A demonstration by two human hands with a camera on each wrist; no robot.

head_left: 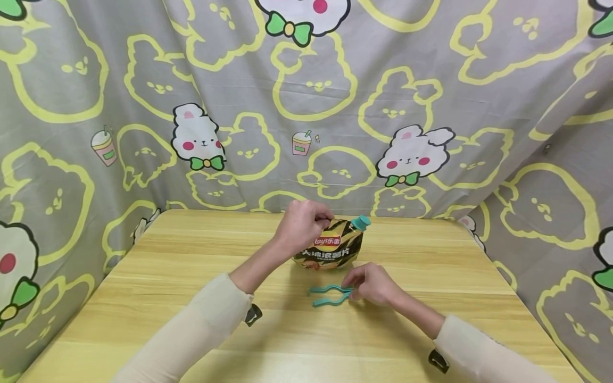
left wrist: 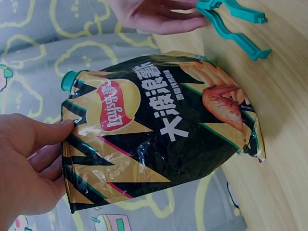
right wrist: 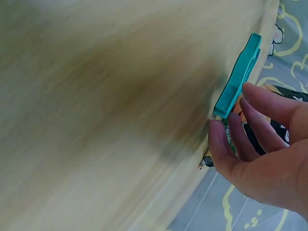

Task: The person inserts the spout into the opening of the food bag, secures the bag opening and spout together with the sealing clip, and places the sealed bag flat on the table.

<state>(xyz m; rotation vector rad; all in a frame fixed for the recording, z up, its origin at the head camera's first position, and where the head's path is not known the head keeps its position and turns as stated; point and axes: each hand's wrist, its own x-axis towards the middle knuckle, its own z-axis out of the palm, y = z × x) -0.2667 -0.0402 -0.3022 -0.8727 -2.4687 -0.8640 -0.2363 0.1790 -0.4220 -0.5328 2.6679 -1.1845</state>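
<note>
My left hand (head_left: 300,226) pinches the upper edge of a black and gold potato chip bag (head_left: 330,250), thumb on its front in the left wrist view. The bag stands tilted, its lower end at the table and its printed front facing me. A teal cap (left wrist: 70,81) sits at its upper right corner. In front of the bag, my right hand (head_left: 375,285) holds a teal bag clip (head_left: 332,301) by its joined end. The clip's two arms are spread apart and point left, low over the table. In the right wrist view the fingers (right wrist: 260,103) partly cover the clip.
The wooden table (head_left: 215,340) reaches back to a grey curtain (head_left: 335,106) with yellow outlines and white rabbit figures, which also hangs along both sides. A small dark device (head_left: 254,315) sits under the left wrist, and another dark piece (head_left: 438,360) under the right sleeve.
</note>
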